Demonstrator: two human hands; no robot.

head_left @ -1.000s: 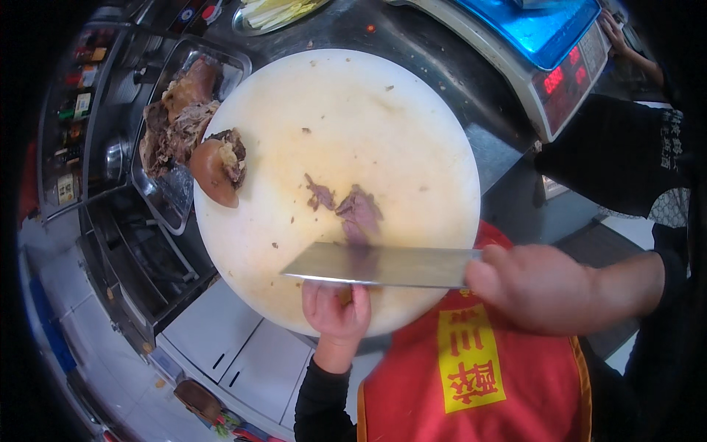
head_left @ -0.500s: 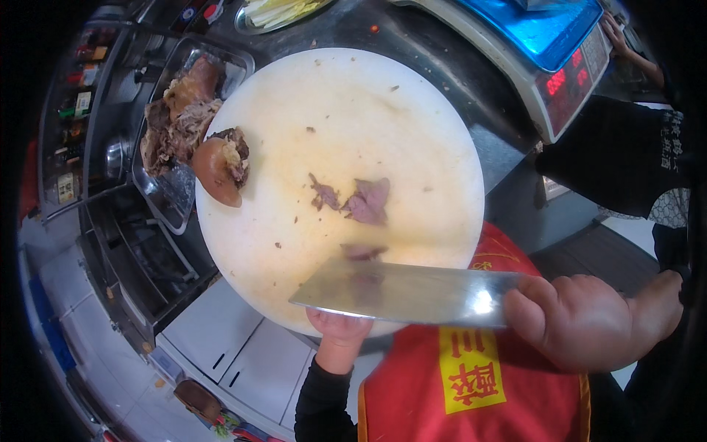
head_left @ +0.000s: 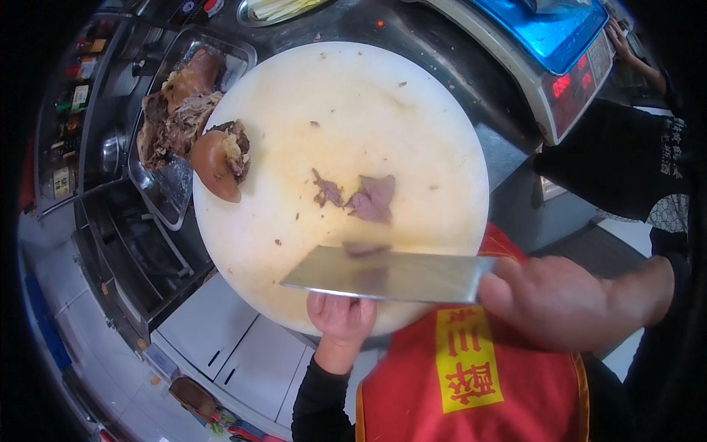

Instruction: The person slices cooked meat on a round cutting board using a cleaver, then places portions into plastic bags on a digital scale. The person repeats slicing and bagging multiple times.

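Note:
My right hand, blurred, is closed round the handle of a cleaver, whose wide blade reaches left over the near part of a round white cutting board. At the board's near edge my left hand has its fingers curled in, their tips partly hidden by the blade. What they hold, if anything, is out of sight. A small piece of meat shows just beyond the blade. Thin slices of cooked meat and a ragged scrap lie mid-board.
A chunk of skin-on meat sits at the board's left edge. Beside it, a metal tray holds more cooked meat. A digital scale with a blue tray stands far right. Another person's arm shows beyond it.
The cleaver has shifted slightly away from me and to the left, with my right hand. More of my left hand's fingers now shows below the blade. The slices stay put on the board.

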